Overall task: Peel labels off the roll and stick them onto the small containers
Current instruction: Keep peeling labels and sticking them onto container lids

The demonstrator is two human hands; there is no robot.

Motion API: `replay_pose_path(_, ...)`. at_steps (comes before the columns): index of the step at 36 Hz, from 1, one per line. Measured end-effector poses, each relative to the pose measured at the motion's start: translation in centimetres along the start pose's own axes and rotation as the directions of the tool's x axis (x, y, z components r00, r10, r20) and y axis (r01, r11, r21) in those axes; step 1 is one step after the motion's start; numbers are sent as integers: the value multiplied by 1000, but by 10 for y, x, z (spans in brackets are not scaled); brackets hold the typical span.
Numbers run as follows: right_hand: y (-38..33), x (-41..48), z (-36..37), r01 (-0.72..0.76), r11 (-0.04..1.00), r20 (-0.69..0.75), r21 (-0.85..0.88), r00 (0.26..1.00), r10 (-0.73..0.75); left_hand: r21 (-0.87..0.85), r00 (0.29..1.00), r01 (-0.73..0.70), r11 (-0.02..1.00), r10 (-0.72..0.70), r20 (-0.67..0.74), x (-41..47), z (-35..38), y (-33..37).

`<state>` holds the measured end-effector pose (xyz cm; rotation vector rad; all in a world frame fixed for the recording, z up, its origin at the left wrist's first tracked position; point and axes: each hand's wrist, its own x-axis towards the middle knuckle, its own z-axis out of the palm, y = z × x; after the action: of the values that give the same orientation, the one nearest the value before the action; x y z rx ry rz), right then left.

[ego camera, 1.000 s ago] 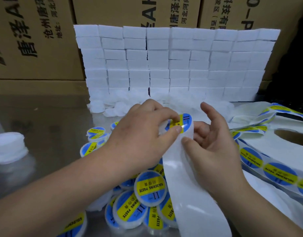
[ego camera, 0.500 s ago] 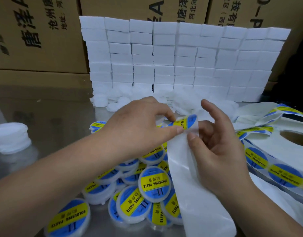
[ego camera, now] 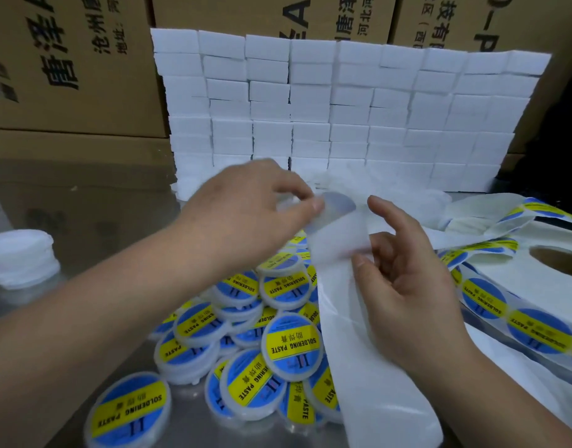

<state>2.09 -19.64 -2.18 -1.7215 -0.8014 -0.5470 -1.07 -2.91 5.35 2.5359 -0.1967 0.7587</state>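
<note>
My left hand pinches a round label between thumb and forefinger; the label is blurred and shows its pale back. Just to its right, my right hand pinches the top of the white backing strip, thumb in front and fingers behind. The strip runs down toward the frame's bottom. A label roll with blue and yellow stickers lies at the right. Several labelled round containers are piled under my hands. Plain white containers lie heaped behind.
A wall of stacked white boxes stands at the back, in front of brown cartons. A stack of white round pieces sits at the left on the shiny metal table. Loose spent backing trails at the right.
The label has come free of the backing strip's top edge and is now lifted in my left hand, its pale back showing. My right hand's forefinger has spread away from the strip.
</note>
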Motion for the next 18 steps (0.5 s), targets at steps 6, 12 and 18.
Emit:
replay_pose_path(6, -4, 1, -1, -62, 997, -106, -44, 993, 58, -92, 967, 52, 994, -73, -243, 6, -8, -12)
replay_pose_path(12, -7, 6, -4, 80, 986, -200, -146, 974, -109, 19, 972, -18, 1000, 22, -232, 0, 0, -6)
replay_pose_path(18, -9, 0, -1, -4, 1000, -83, -19, 997, 3, 164, 952, -68, 984, 113, -283, -2, -1, -2)
